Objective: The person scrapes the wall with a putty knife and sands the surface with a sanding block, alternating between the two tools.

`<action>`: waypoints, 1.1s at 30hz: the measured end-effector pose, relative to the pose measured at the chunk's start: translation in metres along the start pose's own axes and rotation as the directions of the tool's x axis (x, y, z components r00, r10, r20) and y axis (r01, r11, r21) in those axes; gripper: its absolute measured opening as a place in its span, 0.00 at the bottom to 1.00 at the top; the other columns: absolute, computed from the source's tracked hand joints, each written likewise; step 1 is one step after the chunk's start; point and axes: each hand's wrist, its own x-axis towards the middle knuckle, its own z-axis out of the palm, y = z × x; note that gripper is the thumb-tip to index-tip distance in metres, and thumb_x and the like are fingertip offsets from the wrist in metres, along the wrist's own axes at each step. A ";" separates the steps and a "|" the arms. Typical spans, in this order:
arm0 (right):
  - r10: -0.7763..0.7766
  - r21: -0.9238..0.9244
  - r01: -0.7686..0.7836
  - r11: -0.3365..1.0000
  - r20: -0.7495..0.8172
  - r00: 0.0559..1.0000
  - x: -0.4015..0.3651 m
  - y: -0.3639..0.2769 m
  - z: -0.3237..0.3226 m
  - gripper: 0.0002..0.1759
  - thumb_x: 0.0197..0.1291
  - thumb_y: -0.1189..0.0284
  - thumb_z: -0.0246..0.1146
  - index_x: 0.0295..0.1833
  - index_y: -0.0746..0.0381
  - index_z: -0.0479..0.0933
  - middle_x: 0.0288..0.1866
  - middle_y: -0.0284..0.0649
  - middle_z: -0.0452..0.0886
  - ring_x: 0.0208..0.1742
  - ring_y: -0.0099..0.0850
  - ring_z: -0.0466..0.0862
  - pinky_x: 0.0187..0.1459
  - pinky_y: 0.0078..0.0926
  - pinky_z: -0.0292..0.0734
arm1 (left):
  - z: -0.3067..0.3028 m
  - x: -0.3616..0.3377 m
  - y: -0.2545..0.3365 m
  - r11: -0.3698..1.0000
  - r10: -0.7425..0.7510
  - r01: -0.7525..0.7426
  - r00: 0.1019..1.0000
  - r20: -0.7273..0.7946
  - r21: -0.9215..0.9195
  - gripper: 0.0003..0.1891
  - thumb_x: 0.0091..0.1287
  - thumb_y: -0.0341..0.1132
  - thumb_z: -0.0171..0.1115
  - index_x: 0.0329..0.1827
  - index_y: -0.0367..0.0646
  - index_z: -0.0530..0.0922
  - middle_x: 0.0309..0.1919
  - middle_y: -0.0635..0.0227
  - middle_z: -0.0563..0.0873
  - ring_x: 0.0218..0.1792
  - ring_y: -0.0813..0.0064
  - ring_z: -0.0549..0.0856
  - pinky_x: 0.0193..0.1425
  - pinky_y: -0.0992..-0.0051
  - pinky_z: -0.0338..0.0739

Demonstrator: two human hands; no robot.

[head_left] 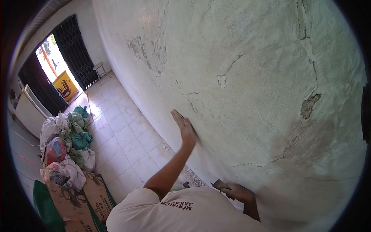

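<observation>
My left hand rests against the cracked, pale wall, its fingers stretched out and nothing visible in its grip. Lower down, close to my shirt, my right hand is closed around a scraper. The scraper's flat, dirty blade points left, while my fingers cover its handle. Between the hands and to the right, a crack runs across the plaster. Further right, a rough patch of broken plaster shows a brownish layer beneath.
Crumbled debris lies along the wall's foot on the tiled floor. Stuffed bags and cardboard boxes are piled at left. A stool stands near the folding metal door, beside a yellow panel.
</observation>
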 end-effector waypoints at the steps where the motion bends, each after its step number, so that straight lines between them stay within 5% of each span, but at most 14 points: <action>1: -0.004 0.003 0.004 1.000 -0.003 1.000 0.000 0.002 0.001 0.18 0.70 0.55 0.57 0.43 0.61 0.74 0.24 0.29 0.70 0.22 0.19 0.68 0.25 0.22 0.63 | -0.004 0.017 -0.005 0.999 -0.041 0.040 0.999 -0.019 -0.027 0.35 0.81 0.45 0.39 0.81 0.35 0.38 0.81 0.44 0.36 0.82 0.53 0.36 0.82 0.62 0.33; 4: -0.014 0.011 0.014 1.000 -0.015 1.000 0.002 0.005 0.001 0.18 0.70 0.55 0.58 0.41 0.60 0.73 0.24 0.29 0.70 0.22 0.19 0.67 0.24 0.22 0.63 | -0.013 0.042 -0.004 0.992 -0.121 0.119 0.992 -0.047 -0.050 0.36 0.82 0.50 0.37 0.81 0.34 0.39 0.81 0.43 0.36 0.82 0.53 0.36 0.82 0.63 0.34; 7: 0.010 0.015 -0.010 1.000 -0.029 1.000 0.001 0.001 0.001 0.21 0.69 0.52 0.57 0.40 0.60 0.73 0.24 0.30 0.71 0.23 0.20 0.69 0.26 0.23 0.65 | -0.007 0.011 0.014 0.998 -0.043 0.043 0.999 0.003 0.036 0.35 0.82 0.47 0.38 0.81 0.33 0.38 0.81 0.43 0.36 0.82 0.53 0.36 0.82 0.63 0.34; 11: 0.047 0.015 -0.046 0.999 -0.030 0.998 -0.002 -0.007 0.001 0.25 0.67 0.47 0.58 0.38 0.61 0.74 0.25 0.32 0.72 0.24 0.23 0.70 0.28 0.24 0.68 | -0.002 -0.055 0.032 0.976 0.192 -0.206 0.966 0.172 0.066 0.39 0.78 0.47 0.44 0.80 0.30 0.39 0.80 0.40 0.35 0.80 0.42 0.35 0.81 0.51 0.31; 15: 0.064 0.056 -0.060 0.997 -0.061 0.996 -0.003 -0.016 0.004 0.24 0.68 0.49 0.58 0.37 0.61 0.73 0.22 0.30 0.70 0.22 0.22 0.69 0.26 0.24 0.66 | -0.006 -0.044 0.043 0.918 0.363 -0.391 0.896 0.257 0.068 0.43 0.77 0.50 0.46 0.79 0.27 0.38 0.79 0.38 0.34 0.79 0.37 0.35 0.79 0.44 0.30; 21: 0.106 0.230 -0.088 0.969 -0.068 0.992 0.001 -0.011 0.006 0.19 0.70 0.55 0.59 0.41 0.62 0.73 0.25 0.32 0.73 0.22 0.20 0.69 0.25 0.21 0.64 | -0.018 0.046 0.034 0.920 0.365 -0.374 0.926 0.093 0.116 0.42 0.78 0.53 0.43 0.79 0.26 0.41 0.80 0.38 0.37 0.80 0.38 0.38 0.80 0.47 0.32; 27: 0.243 0.107 -0.227 0.968 -0.179 0.953 0.009 -0.038 0.013 0.18 0.71 0.56 0.59 0.41 0.62 0.73 0.24 0.33 0.74 0.22 0.19 0.70 0.25 0.22 0.64 | -0.039 0.095 0.003 0.894 0.420 -0.428 0.903 0.087 0.128 0.43 0.78 0.56 0.41 0.79 0.27 0.42 0.80 0.39 0.40 0.80 0.40 0.39 0.80 0.50 0.32; 33: 0.131 0.253 -0.069 0.965 -0.240 0.962 0.009 -0.102 0.023 0.18 0.70 0.59 0.60 0.49 0.64 0.77 0.23 0.29 0.72 0.21 0.17 0.69 0.23 0.22 0.64 | -0.057 0.146 -0.031 0.953 0.289 -0.288 0.957 0.002 0.092 0.41 0.79 0.56 0.38 0.79 0.28 0.42 0.80 0.40 0.41 0.81 0.44 0.39 0.81 0.52 0.33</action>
